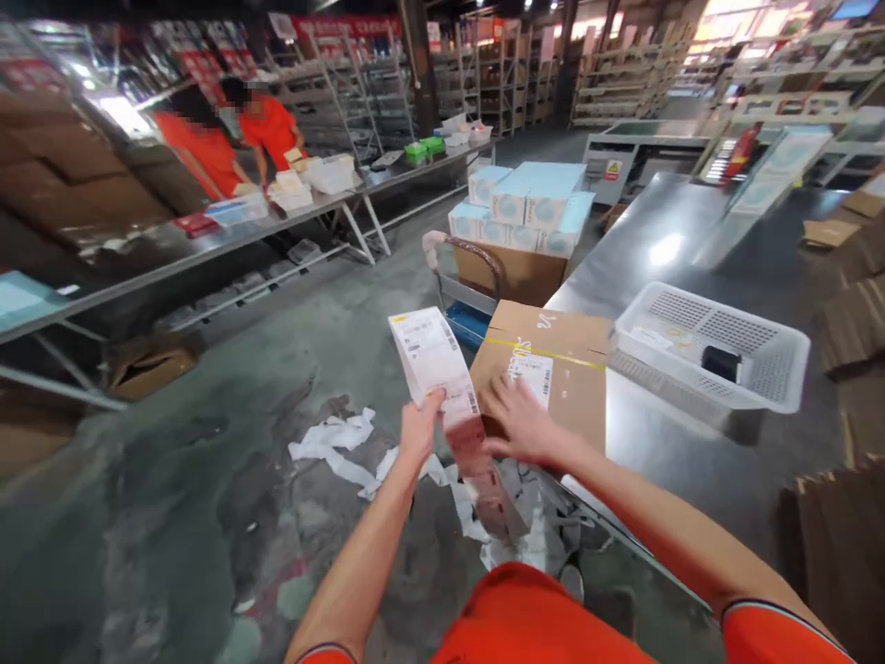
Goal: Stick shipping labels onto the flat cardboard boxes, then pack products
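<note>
My left hand [420,426] pinches a long strip of printed shipping labels [423,346] between thumb and fingers. One end stands up above the hand, and the rest hangs toward the floor in reddish shade. Slightly blurred, my right hand [518,420] rests with fingers spread against a closed cardboard box [577,392], gripping nothing. The box sits at the near left corner of the metal table [640,433]. Across its top run a yellow strap [539,349] and black handwriting, and a white label [536,376] lies just beyond my right fingers.
A white plastic basket [712,318] holding a black item stands right of the box. Beyond is a trolley [477,295] with blue-and-white boxes [536,198]. Torn white backing paper [338,443] litters the floor. Two people in orange shirts work at the left table [228,249]. Flattened cardboard [840,544] stands right.
</note>
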### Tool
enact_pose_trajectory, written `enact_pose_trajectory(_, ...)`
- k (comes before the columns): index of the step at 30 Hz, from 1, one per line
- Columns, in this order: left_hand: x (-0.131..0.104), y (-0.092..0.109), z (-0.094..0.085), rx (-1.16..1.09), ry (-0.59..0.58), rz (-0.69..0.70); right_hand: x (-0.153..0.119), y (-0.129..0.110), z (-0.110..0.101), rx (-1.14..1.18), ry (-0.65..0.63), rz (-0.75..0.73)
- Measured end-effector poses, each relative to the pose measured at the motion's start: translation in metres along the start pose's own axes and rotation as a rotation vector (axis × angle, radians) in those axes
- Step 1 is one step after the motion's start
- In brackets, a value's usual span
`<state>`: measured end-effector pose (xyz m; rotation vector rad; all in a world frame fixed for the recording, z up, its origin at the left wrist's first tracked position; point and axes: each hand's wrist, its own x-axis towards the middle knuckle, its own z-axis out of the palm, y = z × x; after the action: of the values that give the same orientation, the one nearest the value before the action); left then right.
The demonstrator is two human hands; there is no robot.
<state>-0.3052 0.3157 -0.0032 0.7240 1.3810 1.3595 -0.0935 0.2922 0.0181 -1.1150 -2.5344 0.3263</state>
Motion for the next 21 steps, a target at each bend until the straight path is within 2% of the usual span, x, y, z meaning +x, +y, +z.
enact_pose_trajectory(1, 0.013, 0.005, 0.013, 0.033, -0.041, 0.007, -0.009, -0.001, -0.003, 0.105, 0.009, -0.081)
enact_pose_trajectory(2, 0.022, 0.007, 0.024, 0.066, -0.1, 0.009, -0.02, 0.006, -0.007, 0.204, 0.085, -0.093)
enact_pose_trajectory(3, 0.028, 0.007, 0.034, 0.101, -0.169, 0.003, -0.033, 0.02, -0.012, 0.284, 0.227, -0.017)
enact_pose_trajectory(5, 0.033, 0.004, 0.047, 0.197, -0.27, -0.025, -0.061, 0.064, -0.018, 0.382, 0.604, 0.367)
enact_pose_trajectory(6, 0.033, 0.002, 0.05, 0.248, -0.293, -0.032, -0.074, 0.089, -0.016, 0.411, 0.742, 0.578)
enact_pose_trajectory(7, 0.032, 0.0, 0.053, 0.292, -0.296, -0.035, -0.087, 0.113, -0.009, 0.452, 0.791, 0.72)
enact_pose_trajectory(8, 0.031, -0.001, 0.055, 0.329, -0.282, -0.039, -0.097, 0.133, 0.002, 0.5, 0.788, 0.799)
enact_pose_trajectory(10, 0.027, -0.001, 0.057, 0.364, -0.238, -0.048, -0.111, 0.157, 0.032, 0.592, 0.735, 0.829)
enact_pose_trajectory(12, 0.024, 0.0, 0.059, 0.369, -0.208, -0.062, -0.115, 0.16, 0.063, 0.646, 0.734, 0.811)
enact_pose_trajectory(14, 0.019, 0.0, 0.06, 0.375, -0.184, -0.055, -0.118, 0.151, 0.083, 0.679, 0.752, 0.792)
enact_pose_trajectory(17, 0.008, -0.003, 0.059, 0.413, -0.138, -0.02, -0.13, 0.139, 0.089, 0.711, 0.752, 0.747)
enact_pose_trajectory(21, -0.026, -0.014, 0.053, 0.456, -0.148, -0.026, -0.172, 0.134, 0.076, 0.724, 0.743, 0.719)
